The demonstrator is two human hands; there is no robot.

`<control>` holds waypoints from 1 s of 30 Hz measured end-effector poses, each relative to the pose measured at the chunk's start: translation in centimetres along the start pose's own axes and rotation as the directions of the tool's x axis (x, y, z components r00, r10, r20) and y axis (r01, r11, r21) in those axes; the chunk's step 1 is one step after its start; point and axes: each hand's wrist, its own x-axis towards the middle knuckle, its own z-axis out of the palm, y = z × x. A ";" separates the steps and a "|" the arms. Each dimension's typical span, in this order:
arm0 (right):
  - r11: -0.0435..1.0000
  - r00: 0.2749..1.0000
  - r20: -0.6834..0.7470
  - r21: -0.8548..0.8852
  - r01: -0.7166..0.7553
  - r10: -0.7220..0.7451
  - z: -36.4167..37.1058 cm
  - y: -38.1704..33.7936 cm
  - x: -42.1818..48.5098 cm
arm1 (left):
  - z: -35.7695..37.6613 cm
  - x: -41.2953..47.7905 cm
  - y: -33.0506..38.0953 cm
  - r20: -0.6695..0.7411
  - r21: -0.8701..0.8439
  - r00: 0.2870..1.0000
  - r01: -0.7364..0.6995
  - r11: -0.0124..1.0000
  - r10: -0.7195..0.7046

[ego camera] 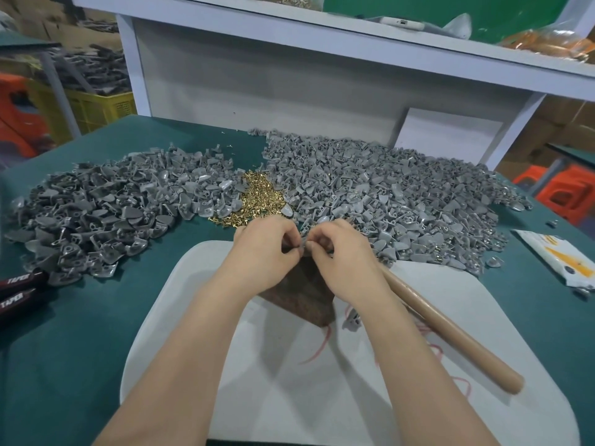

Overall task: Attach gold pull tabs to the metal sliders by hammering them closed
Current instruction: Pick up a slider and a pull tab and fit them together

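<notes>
The table cover [64,349] is dark teal-green. Two heaps of sliders [96,214] are a dull mid-grey, some paler and shiny. The pull tabs [257,197] between them are bright gold. The mat [322,397] is plain white and crossed by thin red cord [317,349]. On it, the block [302,294] is a speckled dark brown and the hammer handle [450,336] a smooth tan. The tool handles [19,289] are black with white lettering and red trim. The packet [560,262] is white with orange-yellow print. The shelf unit [289,75] is white, the crate [96,111] yellow and the stools [563,191] orange.
</notes>
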 end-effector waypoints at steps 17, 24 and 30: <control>0.994 0.997 -0.023 0.078 -0.073 0.075 0.5 0.1 -0.4 | 0.1 0.0 0.0 -0.029 0.048 1.000 0.006 0.999 -0.004; 0.998 0.998 -0.055 -0.050 -0.040 0.038 0.6 -0.8 -0.5 | 0.2 0.1 0.0 -0.037 0.057 0.999 -0.012 0.998 0.014; 0.993 0.998 -0.054 -0.115 -0.037 0.031 0.5 -1.3 -0.4 | 0.3 0.2 0.0 -0.036 0.093 0.999 -0.022 0.995 0.025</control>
